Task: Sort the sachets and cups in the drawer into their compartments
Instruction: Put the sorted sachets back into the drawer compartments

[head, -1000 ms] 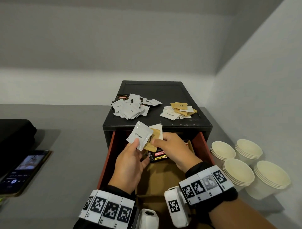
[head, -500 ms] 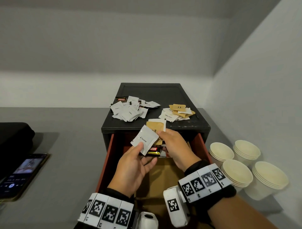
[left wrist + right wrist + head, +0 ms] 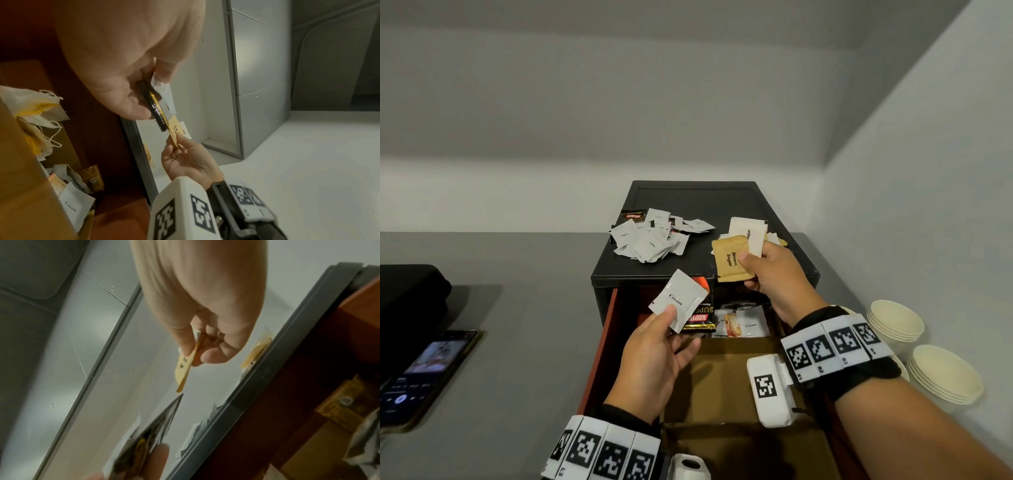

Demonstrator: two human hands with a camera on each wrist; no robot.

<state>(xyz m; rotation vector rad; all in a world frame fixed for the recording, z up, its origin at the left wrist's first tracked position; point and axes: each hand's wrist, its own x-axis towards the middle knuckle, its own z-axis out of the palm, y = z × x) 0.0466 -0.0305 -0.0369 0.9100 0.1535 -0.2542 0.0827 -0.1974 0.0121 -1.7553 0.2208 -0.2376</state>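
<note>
Risen over the cabinet's front edge [image 3: 705,274], right hand [image 3: 774,274] pinches sugar sachets [image 3: 734,260]; left hand [image 3: 657,353] grips cream sachet [image 3: 678,299].

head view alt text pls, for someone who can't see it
Left hand holds a cream sachet and a black coffee sachet; right hand holds a brown sugar sachet over the open drawer.

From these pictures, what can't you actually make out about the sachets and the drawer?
- Head view: front drawer compartments hidden behind both forearms.
- Head view: print on the white sachet behind the Brown Sugar sachet, covered by the right hand.
- Right wrist view: left hand's sachets blurred.
</note>
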